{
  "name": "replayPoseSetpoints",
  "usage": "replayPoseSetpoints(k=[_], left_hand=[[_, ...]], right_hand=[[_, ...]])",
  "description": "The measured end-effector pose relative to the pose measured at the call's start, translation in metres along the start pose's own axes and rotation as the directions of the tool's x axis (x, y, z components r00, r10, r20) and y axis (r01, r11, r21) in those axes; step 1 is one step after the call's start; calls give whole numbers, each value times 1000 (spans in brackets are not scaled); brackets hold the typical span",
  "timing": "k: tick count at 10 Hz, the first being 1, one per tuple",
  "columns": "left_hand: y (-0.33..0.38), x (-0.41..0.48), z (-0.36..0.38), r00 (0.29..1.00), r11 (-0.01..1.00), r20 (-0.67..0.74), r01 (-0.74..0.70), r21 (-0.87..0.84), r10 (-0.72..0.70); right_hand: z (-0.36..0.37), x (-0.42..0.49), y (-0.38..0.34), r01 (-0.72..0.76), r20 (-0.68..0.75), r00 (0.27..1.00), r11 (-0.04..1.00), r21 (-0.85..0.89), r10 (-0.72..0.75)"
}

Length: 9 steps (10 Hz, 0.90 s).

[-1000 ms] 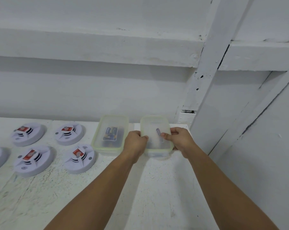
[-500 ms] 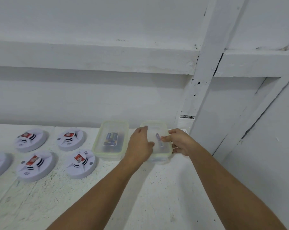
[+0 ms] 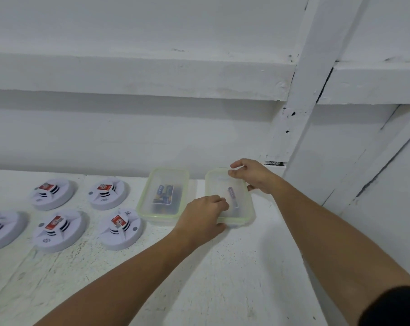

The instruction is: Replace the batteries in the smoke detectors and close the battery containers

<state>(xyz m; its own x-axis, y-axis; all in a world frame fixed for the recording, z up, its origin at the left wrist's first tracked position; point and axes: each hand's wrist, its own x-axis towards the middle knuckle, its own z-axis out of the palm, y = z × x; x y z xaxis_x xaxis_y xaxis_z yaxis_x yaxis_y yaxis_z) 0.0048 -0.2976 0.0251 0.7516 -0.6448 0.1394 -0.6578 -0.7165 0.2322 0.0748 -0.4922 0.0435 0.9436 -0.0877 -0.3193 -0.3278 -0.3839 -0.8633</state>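
Two translucent plastic containers with green rims stand at the back of the white table. The left container (image 3: 164, 184) holds several batteries (image 3: 164, 194). The right container (image 3: 240, 205) has its lid on, and one battery (image 3: 232, 196) shows through it. My left hand (image 3: 202, 216) grips this container's front left corner with curled fingers. My right hand (image 3: 252, 176) pinches its far right corner at the rim. Several white round smoke detectors (image 3: 120, 228) lie to the left, each with a red battery on top.
A white wall with a ledge runs right behind the containers. A white post (image 3: 293, 114) and slanted beams close off the right side. The white table (image 3: 223, 278) shows bare speckled surface in front of the containers.
My right hand moved from the right container's near side to its far right corner. My left hand slid from the container's left side to its front left corner.
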Motion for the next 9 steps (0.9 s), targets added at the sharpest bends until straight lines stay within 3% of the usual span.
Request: replayPoseSetpoints(k=[1, 4, 6, 8, 9], left_hand=[[-3, -1, 1, 1000, 999, -9, 19, -47, -20], [-8, 4, 7, 998, 991, 10, 63, -117, -63], [-13, 4, 8, 998, 987, 18, 64, -147, -62], [-15, 10, -11, 990, 968, 128, 87, -237, -57], [-15, 11, -19, 976, 922, 193, 164, -350, -101]], right_hand=[[4, 10, 6, -7, -7, 1000, 1000, 17, 8], [0, 23, 1, -190, 148, 974, 975, 114, 172], [7, 25, 9, -180, 136, 978, 972, 149, 160], [24, 13, 21, -83, -122, 989, 996, 27, 85], [28, 2, 23, -61, -293, 954, 998, 24, 65]])
